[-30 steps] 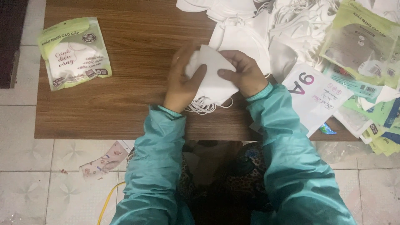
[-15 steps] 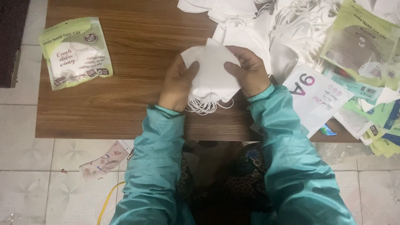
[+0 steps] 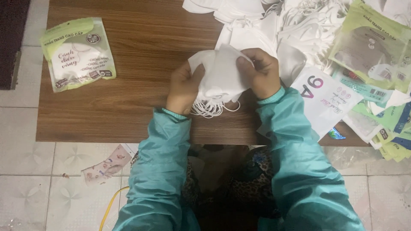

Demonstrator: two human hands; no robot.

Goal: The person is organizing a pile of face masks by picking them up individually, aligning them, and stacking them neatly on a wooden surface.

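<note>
White face masks [image 3: 220, 75], stacked and gripped by both the left hand [image 3: 184, 85] and right hand [image 3: 259, 72] above the worktop [image 3: 141, 107], risked fanning apart, their dangling ear loops [image 3: 209, 108] liable to tangle.

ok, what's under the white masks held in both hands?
Bare wooden table lies under the white masks; their ear loops hang onto it. The left hand and right hand cover anything between the layers.

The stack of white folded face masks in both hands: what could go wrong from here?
1. The stack of white folded face masks is gripped only at its sides by the left hand and right hand; inner masks might slide out.
2. The white elastic ear loops hang loose below and could tangle.
</note>
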